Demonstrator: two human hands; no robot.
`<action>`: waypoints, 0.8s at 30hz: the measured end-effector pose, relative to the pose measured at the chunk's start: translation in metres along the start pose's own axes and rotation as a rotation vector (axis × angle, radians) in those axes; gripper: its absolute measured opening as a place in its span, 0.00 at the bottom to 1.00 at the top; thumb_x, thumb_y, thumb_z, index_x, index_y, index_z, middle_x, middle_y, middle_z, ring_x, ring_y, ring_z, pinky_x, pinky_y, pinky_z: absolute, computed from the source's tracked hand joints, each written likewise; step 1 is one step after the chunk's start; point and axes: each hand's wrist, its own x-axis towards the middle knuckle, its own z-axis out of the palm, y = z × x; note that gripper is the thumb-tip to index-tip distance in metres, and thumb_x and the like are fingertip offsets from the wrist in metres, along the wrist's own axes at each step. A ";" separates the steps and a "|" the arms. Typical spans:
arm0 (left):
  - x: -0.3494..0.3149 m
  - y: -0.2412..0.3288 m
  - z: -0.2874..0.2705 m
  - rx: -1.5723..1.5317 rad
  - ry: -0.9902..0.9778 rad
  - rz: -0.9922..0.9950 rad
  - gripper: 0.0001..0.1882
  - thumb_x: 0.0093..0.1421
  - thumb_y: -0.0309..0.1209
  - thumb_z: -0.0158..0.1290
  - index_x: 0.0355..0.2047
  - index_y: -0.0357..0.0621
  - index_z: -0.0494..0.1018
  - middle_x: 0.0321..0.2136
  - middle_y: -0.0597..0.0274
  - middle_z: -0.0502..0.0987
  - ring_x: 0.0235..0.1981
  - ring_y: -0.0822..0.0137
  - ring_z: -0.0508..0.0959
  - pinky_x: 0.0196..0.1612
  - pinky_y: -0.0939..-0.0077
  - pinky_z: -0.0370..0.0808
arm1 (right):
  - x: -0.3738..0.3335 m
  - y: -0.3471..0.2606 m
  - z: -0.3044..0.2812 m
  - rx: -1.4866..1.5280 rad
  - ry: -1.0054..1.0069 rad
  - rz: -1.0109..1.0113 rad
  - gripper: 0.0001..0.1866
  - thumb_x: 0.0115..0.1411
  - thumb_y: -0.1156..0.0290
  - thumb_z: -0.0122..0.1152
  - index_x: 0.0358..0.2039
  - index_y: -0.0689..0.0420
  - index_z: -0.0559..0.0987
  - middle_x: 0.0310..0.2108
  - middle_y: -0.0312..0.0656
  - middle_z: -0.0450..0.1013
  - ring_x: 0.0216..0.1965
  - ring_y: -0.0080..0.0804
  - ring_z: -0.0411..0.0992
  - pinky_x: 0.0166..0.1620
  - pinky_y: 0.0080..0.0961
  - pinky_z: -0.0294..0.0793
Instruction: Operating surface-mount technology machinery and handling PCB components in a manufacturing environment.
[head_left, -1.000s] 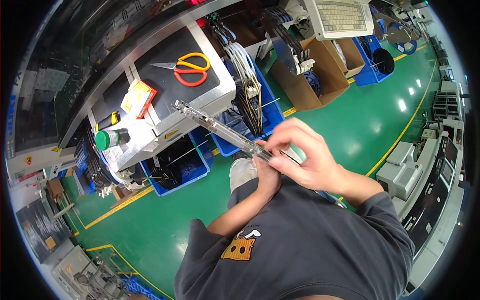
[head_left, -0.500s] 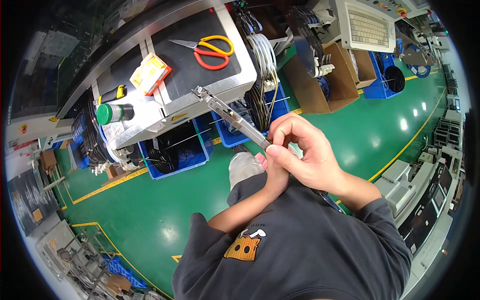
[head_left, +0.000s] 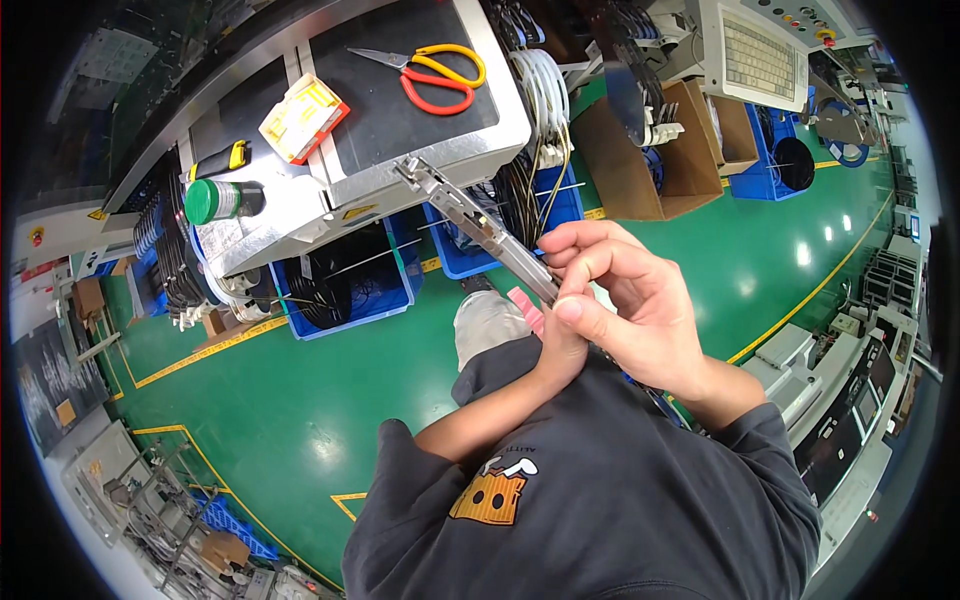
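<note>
Left hand [head_left: 563,348]: under the lower end of the device, fingers mostly hidden; grip judged closed around that end.
Pink piece [head_left: 526,311]: ridged, at the left hand's fingers; whether worn or held, cannot tell.
Right hand [head_left: 640,310]: thumb and forefinger curled at the same end; whether the grip pinches anything or only rests there, cannot tell.
Step in hand, by judgement: close fingertip handling of the device's lower end. Any further move there calls for a steady left hold and light, exact placing of the right thumb and forefinger.
Slim metal device [head_left: 480,228]: one, held in front of the body, slanting from the hands up and leftward, its far tip reaching in view across the worktop's near edge. Silver-grey, long, narrow; small fittings along the top, a jagged, stepped tip. Lower end covered by the hands.
Worktop [head_left: 375,112]: dark mat, pale metal edge. On it: scissors [head_left: 412,70], one yellow and one red handle; red, white and yellow box [head_left: 303,118]; green-lidded jar [head_left: 213,202], on its side; yellow-and-black cutter [head_left: 220,160].
Blue bin [head_left: 362,322]: below the worktop, dark coils inside.
Cardboard box [head_left: 612,165]: on the green floor [head_left: 280,400], beyond.
Keyboard [head_left: 760,65]: upper right, pale housing.
</note>
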 end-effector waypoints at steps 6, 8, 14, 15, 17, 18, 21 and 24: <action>-0.005 -0.003 -0.021 0.684 -0.064 0.078 0.32 0.64 0.64 0.48 0.42 0.44 0.64 0.39 0.69 0.65 0.41 0.75 0.68 0.40 0.78 0.68 | -0.002 0.006 0.007 0.145 0.027 0.039 0.06 0.65 0.73 0.61 0.37 0.62 0.75 0.59 0.52 0.67 0.53 0.31 0.70 0.58 0.33 0.69; -0.004 -0.008 -0.052 1.264 -0.258 0.163 0.36 0.63 0.67 0.48 0.45 0.41 0.66 0.42 0.66 0.67 0.45 0.73 0.70 0.44 0.76 0.70 | -0.003 0.006 0.009 0.124 0.023 0.038 0.07 0.66 0.72 0.61 0.37 0.62 0.75 0.59 0.53 0.67 0.53 0.31 0.70 0.58 0.33 0.69; -0.008 0.009 0.002 0.898 -0.136 0.154 0.48 0.59 0.71 0.46 0.56 0.35 0.64 0.52 0.59 0.68 0.55 0.66 0.69 0.55 0.69 0.70 | -0.007 0.009 0.004 0.136 0.021 0.059 0.07 0.67 0.71 0.60 0.38 0.62 0.74 0.59 0.52 0.67 0.53 0.30 0.70 0.57 0.32 0.70; -0.007 0.009 -0.005 1.093 -0.185 0.170 0.50 0.58 0.72 0.46 0.58 0.34 0.62 0.54 0.57 0.67 0.57 0.65 0.69 0.57 0.68 0.69 | -0.007 0.009 0.004 0.135 0.018 0.059 0.08 0.67 0.71 0.60 0.38 0.62 0.74 0.59 0.53 0.67 0.53 0.30 0.70 0.57 0.32 0.71; -0.007 0.007 -0.005 1.287 -0.234 0.188 0.52 0.58 0.72 0.46 0.60 0.33 0.61 0.56 0.56 0.66 0.59 0.63 0.68 0.60 0.67 0.68 | -0.008 0.010 0.004 0.133 0.015 0.059 0.08 0.67 0.71 0.60 0.38 0.62 0.73 0.59 0.53 0.67 0.53 0.30 0.70 0.57 0.32 0.71; -0.007 0.004 0.001 1.022 -0.146 0.151 0.52 0.58 0.73 0.46 0.60 0.33 0.61 0.56 0.56 0.66 0.59 0.63 0.68 0.59 0.67 0.68 | -0.008 0.011 0.004 0.153 0.022 0.064 0.07 0.66 0.72 0.60 0.38 0.62 0.74 0.59 0.52 0.68 0.52 0.28 0.70 0.57 0.31 0.70; -0.007 -0.002 0.005 0.489 0.021 0.079 0.52 0.58 0.73 0.45 0.59 0.33 0.61 0.55 0.56 0.67 0.58 0.64 0.68 0.59 0.67 0.68 | -0.009 0.012 0.004 0.193 0.034 0.071 0.04 0.66 0.75 0.60 0.37 0.62 0.76 0.58 0.51 0.69 0.50 0.24 0.70 0.56 0.28 0.70; -0.009 0.000 -0.007 0.633 -0.061 -0.014 0.52 0.57 0.73 0.45 0.59 0.33 0.61 0.55 0.56 0.66 0.58 0.64 0.68 0.59 0.67 0.68 | -0.009 0.012 0.005 0.196 0.032 0.079 0.04 0.65 0.75 0.61 0.37 0.62 0.76 0.58 0.51 0.69 0.52 0.26 0.70 0.57 0.29 0.69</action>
